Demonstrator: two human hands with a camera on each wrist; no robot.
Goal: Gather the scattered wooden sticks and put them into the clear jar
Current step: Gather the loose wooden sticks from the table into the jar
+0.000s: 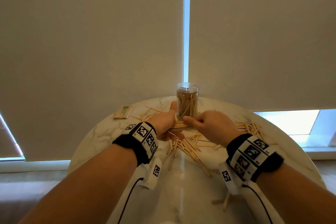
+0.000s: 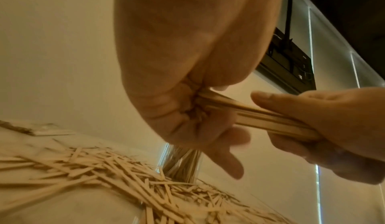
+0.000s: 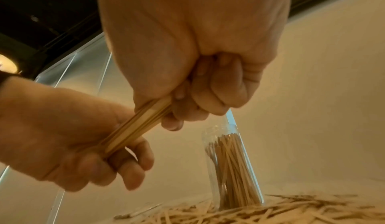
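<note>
A clear jar [image 1: 187, 101] stands upright at the far middle of the round marble table [image 1: 101, 138], holding several wooden sticks. Just in front of it both hands hold one level bundle of sticks [image 1: 179, 126] above the table. My left hand [image 1: 166, 122] grips its left end, thumb raised beside the jar. My right hand [image 1: 205, 122] has fingers curled round the right end. In the left wrist view the bundle [image 2: 268, 118] runs from my palm into the other hand. The right wrist view shows the bundle [image 3: 137, 127] and the jar [image 3: 231, 166]. Loose sticks [image 1: 189, 148] lie scattered below.
More scattered sticks [image 1: 249, 127] lie to the right and others [image 1: 149, 114] to the left of the jar. A tied packet of sticks [image 1: 123, 112] sits at the table's far left edge. Two sticks [image 1: 223, 201] lie near my right forearm. Window blinds hang behind.
</note>
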